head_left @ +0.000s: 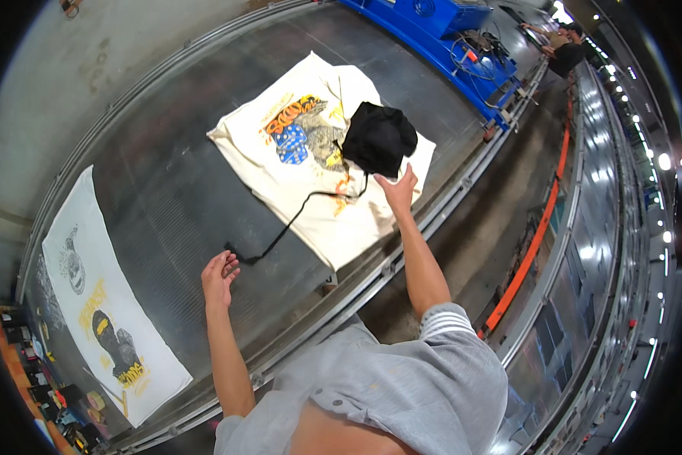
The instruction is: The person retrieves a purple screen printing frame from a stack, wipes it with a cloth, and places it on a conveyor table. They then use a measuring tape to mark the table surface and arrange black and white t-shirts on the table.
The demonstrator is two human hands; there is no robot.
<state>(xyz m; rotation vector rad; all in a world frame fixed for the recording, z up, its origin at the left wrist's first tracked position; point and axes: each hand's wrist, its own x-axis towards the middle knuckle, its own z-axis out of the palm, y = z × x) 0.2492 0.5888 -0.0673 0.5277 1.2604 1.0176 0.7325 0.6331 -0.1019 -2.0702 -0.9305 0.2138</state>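
On the dark conveyor belt (151,205) lies a cream printed T-shirt (280,178), its front showing blue dice and orange lettering. A crumpled black cloth item (375,140), rounded like a cap or pouch, rests on the shirt's right part. From it a long black strap (292,220) trails left over the shirt onto the belt. My right hand (399,191) is at the black cloth's near edge, thumb and fingers spread apart. My left hand (220,277) is beside the strap's far end, fingers loosely curled and apart; whether they touch it is unclear.
A white printed cloth (110,303) lies at the belt's left end. Beyond it an orange-edged shelf (15,371) holds tape rolls and small items. Metal rails edge the belt. A blue machine frame (432,45) stands at the far right; another person (565,53) is in the distance.
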